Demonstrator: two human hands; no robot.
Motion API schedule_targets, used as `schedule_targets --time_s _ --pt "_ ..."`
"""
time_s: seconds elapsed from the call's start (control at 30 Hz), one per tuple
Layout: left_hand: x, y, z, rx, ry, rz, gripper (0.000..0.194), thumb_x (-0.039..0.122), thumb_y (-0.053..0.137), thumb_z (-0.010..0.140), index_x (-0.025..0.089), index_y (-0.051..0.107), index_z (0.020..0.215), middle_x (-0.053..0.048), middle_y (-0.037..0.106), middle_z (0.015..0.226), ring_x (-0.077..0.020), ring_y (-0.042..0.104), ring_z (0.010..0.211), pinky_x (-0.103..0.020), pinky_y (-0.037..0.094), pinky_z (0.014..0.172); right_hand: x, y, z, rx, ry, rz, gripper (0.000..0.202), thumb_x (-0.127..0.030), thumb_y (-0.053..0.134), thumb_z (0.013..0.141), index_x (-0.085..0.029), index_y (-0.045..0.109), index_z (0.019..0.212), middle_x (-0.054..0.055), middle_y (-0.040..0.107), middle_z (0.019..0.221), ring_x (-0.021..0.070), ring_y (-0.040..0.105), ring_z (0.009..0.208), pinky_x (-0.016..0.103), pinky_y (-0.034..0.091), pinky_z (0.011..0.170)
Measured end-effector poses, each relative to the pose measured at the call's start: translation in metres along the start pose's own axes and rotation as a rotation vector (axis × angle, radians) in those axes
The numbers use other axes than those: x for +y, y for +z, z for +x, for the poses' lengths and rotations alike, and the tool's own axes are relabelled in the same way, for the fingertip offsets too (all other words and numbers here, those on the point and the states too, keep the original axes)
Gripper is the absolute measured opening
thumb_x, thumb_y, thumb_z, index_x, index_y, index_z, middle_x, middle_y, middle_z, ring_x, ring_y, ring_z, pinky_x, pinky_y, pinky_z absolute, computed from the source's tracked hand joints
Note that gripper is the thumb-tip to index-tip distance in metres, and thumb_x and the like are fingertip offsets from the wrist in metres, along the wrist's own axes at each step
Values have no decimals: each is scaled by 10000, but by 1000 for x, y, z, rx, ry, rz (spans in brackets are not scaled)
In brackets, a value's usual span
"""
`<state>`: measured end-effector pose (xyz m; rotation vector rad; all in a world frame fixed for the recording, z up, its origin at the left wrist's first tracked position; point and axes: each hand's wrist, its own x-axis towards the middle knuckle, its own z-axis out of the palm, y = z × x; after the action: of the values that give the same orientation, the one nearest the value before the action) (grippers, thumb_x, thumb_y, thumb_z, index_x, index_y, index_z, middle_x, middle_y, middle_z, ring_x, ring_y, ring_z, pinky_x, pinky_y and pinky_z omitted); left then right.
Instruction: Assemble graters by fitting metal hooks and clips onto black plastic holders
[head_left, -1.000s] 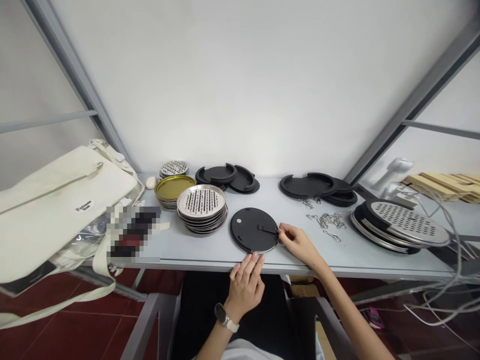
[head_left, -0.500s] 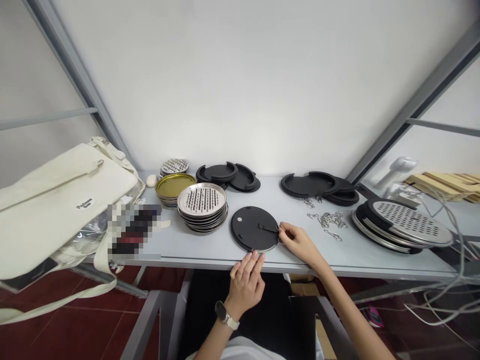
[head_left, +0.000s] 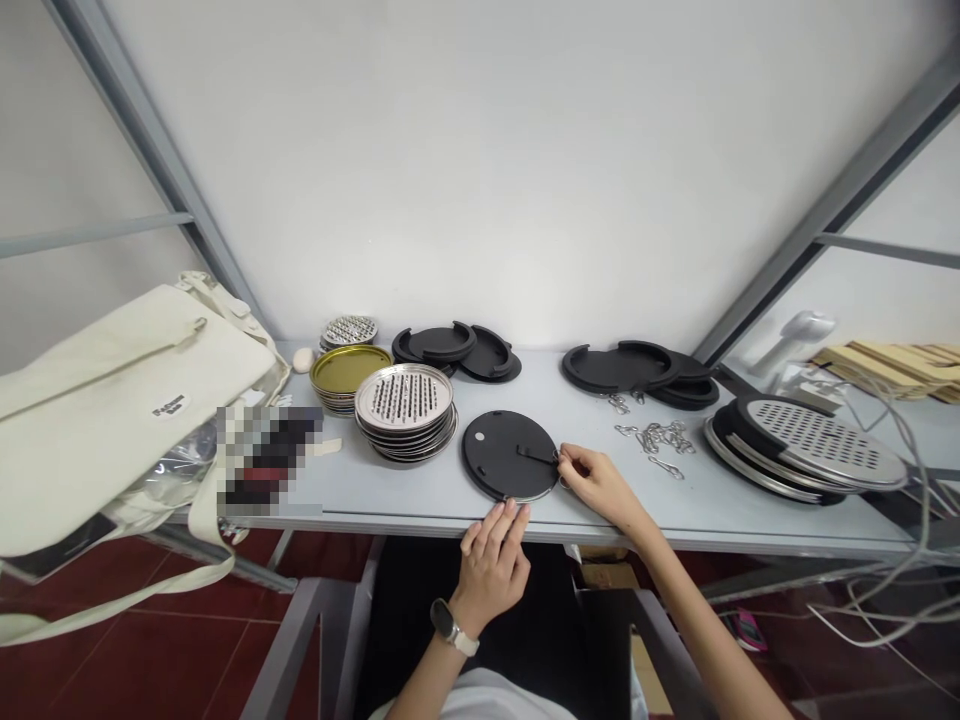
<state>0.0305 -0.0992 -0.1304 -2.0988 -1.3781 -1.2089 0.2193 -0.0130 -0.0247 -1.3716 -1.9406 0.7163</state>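
A round black disc (head_left: 510, 450) lies flat near the table's front edge, with a narrow slot, a small white dot and a metal rim showing at the front right. My left hand (head_left: 491, 565) has its fingers stretched out, the tips resting at the disc's near edge. At the disc's right edge my right hand (head_left: 596, 485) is closed in a pinch on a small wire clip, mostly hidden by the fingers. More bent wire clips (head_left: 654, 438) are scattered to the right of that hand.
Left of the disc stands a stack of perforated metal plates (head_left: 405, 400) beside gold lids (head_left: 351, 370). Black ring-shaped holders (head_left: 619, 370) lie along the wall. Assembled grater discs (head_left: 817, 440) are piled at right, near loose cables (head_left: 919, 500). A cream bag (head_left: 135, 400) covers the left end.
Hardly anything differs. Both hands keep their places at the disc, and the view has shifted very slightly.
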Motion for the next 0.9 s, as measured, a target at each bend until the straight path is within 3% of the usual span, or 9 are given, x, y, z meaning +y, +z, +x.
schedule_targets --time_s 0.7,0.9 --pt "2 3 -2 19 -36 -66 570 210 551 839 275 456 1398 -23 625 1285 -155 571 1167 -285 275 1059 1 -2 -3 -47 38 49 257 -241 429 816 -208 358 571 -44 433 512 104 391 510 240 301 514" --pt "2 2 0 28 -24 -83 554 196 547 841 259 472 1386 -21 623 1290 -148 560 1175 -285 258 1063 -1 -3 -3 -53 16 46 247 -253 445 843 -200 432 602 -20 522 584 126 462 572 250 343 560"
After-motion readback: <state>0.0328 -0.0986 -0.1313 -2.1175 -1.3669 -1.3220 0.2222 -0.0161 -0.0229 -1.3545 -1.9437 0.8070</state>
